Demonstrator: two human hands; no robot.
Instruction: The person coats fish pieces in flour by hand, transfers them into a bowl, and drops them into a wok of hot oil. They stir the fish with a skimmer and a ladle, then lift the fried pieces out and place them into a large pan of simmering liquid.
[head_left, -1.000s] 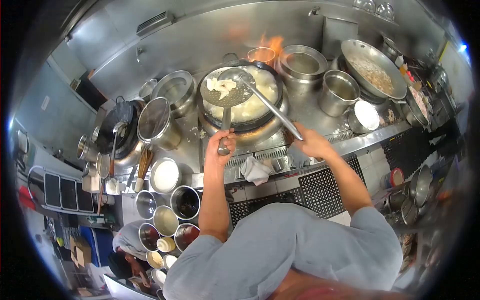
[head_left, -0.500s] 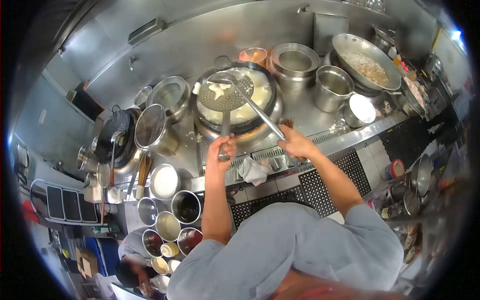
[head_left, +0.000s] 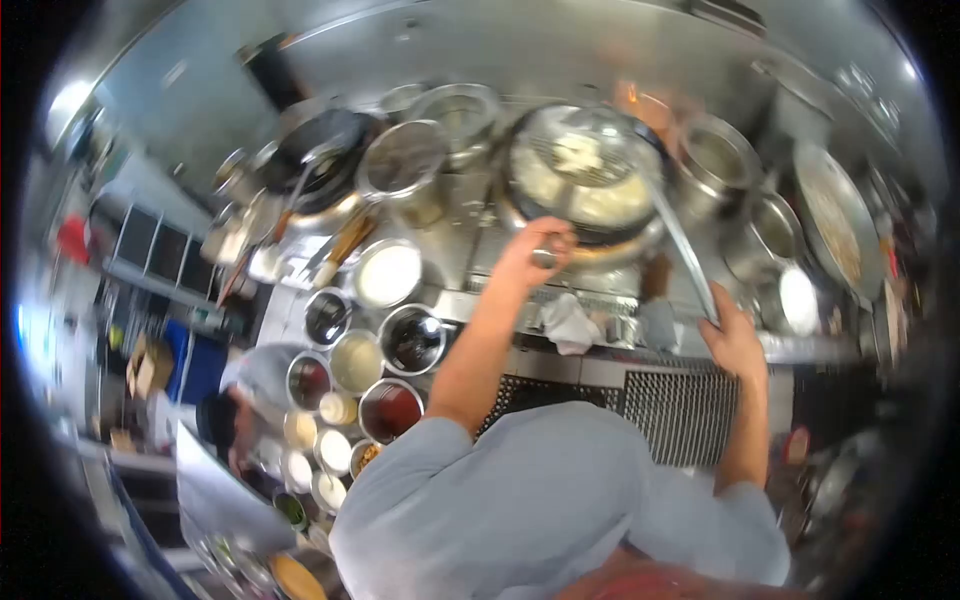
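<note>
My left hand (head_left: 533, 250) is closed round the handle of a perforated skimmer (head_left: 612, 172), which is over the wok (head_left: 515, 205). Pale, irregular food pieces (head_left: 578, 152) lie on the skimmer's face. Under it, the wok holds pale, foamy-looking contents (head_left: 612, 205). With fingers wrapped round its end, my right hand (head_left: 733, 335) grips a long metal ladle (head_left: 682, 238). The ladle's head is at the wok's right side, blurred by motion. Near my left wrist a crumpled white cloth (head_left: 570, 325) hangs at the stove's front edge.
Left of the wok stand tall metal pots (head_left: 400, 165) and a second wok (head_left: 330, 150). A bowl of white contents (head_left: 388, 273) and several sauce containers (head_left: 412, 340) sit nearer me. A large pan (head_left: 840, 215) is at the right. Another person (head_left: 235, 410) is at lower left.
The view has turned left, so the stove appears shifted right. My right hand has drawn away from my left, and the ladle has swung from across the skimmer to the wok's right side.
</note>
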